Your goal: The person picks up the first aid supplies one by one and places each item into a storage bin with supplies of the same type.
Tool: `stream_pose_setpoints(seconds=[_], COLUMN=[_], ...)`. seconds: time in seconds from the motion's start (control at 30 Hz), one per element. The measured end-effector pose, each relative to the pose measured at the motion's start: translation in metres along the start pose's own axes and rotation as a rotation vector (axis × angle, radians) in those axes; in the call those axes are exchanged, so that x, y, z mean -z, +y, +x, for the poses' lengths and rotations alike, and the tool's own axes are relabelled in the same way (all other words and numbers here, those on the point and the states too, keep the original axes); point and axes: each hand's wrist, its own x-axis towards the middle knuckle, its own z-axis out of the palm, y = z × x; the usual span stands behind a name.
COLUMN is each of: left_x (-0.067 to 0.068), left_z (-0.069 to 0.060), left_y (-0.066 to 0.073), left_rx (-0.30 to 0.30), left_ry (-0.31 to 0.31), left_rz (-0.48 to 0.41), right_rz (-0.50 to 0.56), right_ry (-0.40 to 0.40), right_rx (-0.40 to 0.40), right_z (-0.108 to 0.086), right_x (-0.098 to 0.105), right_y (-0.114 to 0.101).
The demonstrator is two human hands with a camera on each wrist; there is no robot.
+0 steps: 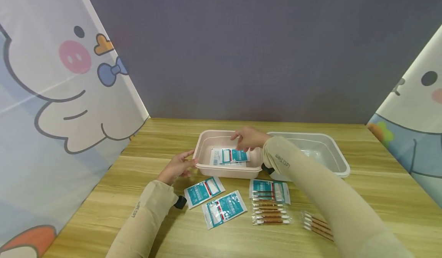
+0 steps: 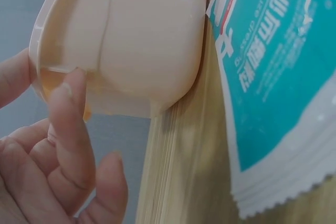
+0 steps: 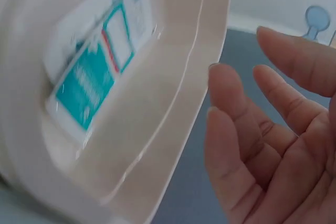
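While the left hand [image 1: 177, 168] pinches the rim of the pink tray [image 1: 228, 172] at nine o'clock, the right hand [image 1: 251, 138], loosely parted and empty, hangs over two o'clock. Contents: gauze packets [image 1: 235, 156], central. Outside, five o'clock: bagged swabs [image 1: 271, 215].

Soft light casts faint shadows on the table [image 1: 145, 154]; packets [image 3: 86, 87] blur in the right wrist view.

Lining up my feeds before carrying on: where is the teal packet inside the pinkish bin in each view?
Head: below centre, the teal packet lies inside the pinkish bin, near the right hand.
Left wrist: not in it; a different packet fills the right side.
Right wrist: left of centre, blurred.
Shared landmark: the pinkish bin, visible in all three.
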Motion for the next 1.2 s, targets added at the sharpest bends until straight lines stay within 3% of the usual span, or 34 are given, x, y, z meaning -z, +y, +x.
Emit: stream_pose_setpoints(seconds=[0.13,0.3,0.57,0.87,1.2], left_x=[-0.001,-0.001,-0.002,-0.002,0.0], left_z=[0.0,0.001,-0.001,0.001,0.0], left_y=[0.0,0.0,-0.001,-0.003,-0.004], left_rx=[-0.003,-0.014,0.002,0.007,-0.006], left_ry=[0.004,0.003,0.018,0.012,-0.017], left_rz=[0.004,-0.007,-0.017,-0.018,-0.06], right_rz=[0.051,0.008,0.033,-0.031,-0.146], right_ry=[-0.022,0.008,0.008,-0.15,-0.218], right_rx=[0.05,0.16,0.318,0.411,0.622], right_z=[-0.013,-0.027,-0.039,-0.053,-0.069], right_x=[-0.008,-0.015,-0.03,-0.051,-0.072], right_y=[-0.005,-0.013,-0.018,-0.017,-0.006])
